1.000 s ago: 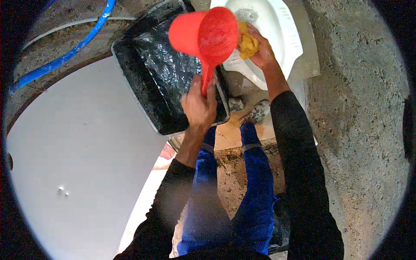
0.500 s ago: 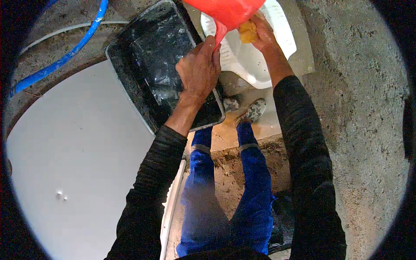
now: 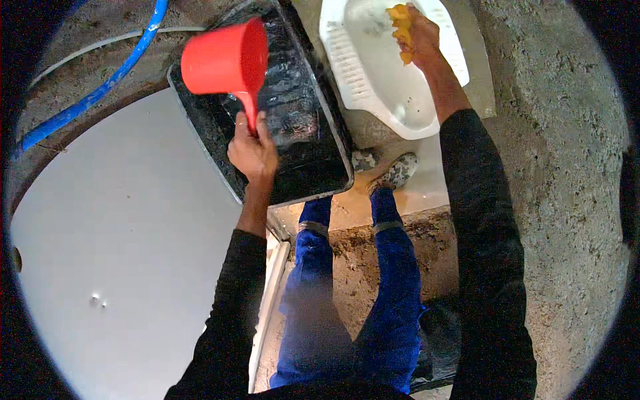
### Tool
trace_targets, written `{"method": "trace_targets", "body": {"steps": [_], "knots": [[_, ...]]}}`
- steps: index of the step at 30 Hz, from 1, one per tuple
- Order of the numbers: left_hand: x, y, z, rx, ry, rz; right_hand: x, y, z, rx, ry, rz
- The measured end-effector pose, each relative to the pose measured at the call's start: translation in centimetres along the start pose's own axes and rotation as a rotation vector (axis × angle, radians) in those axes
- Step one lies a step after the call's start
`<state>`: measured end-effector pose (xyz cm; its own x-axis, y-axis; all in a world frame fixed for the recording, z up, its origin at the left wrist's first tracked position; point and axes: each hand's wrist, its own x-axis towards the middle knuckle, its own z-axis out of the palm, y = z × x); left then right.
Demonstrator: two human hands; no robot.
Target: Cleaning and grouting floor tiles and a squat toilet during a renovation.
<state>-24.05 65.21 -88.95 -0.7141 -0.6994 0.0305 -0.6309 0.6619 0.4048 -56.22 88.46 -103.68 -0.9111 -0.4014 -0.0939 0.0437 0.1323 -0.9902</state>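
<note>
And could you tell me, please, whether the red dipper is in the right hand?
No, the left hand grips the red dipper by its handle.

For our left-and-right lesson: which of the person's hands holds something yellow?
The right hand, holding the crumpled yellow wad over the white pan; the left hand grips the red dipper by its handle.

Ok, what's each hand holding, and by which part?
Left hand: the red dipper, by its handle. Right hand: a yellow sponge or cloth, held at its right side.
</note>
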Motion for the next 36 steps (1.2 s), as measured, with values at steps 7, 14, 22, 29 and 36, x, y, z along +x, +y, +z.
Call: {"method": "trace_targets", "body": {"steps": [7, 14, 22, 29, 36], "knots": [[-4.8, -12.1, 15.0, 0.474, -0.511, -0.314, -6.4, -1.7, -3.7, 0.469, -0.126, 0.545], [-6.9, -15.3, 26.9, -0.193, -0.394, -0.127, -10.6, 0.2, -5.0, 0.461, -0.031, 0.658], [-13.9, -4.7, 12.6, -0.828, -0.276, -0.597, -12.2, -0.7, -5.5, 0.784, 0.0, 0.747], [-9.8, 2.3, -0.7, -0.453, -0.17, -0.242, -9.7, -4.1, 2.0, 1.042, -0.116, 0.706], [-4.8, 8.8, 0.1, -0.381, -0.181, 0.023, -7.4, -3.7, 4.4, 1.112, -0.007, 0.644]]}}
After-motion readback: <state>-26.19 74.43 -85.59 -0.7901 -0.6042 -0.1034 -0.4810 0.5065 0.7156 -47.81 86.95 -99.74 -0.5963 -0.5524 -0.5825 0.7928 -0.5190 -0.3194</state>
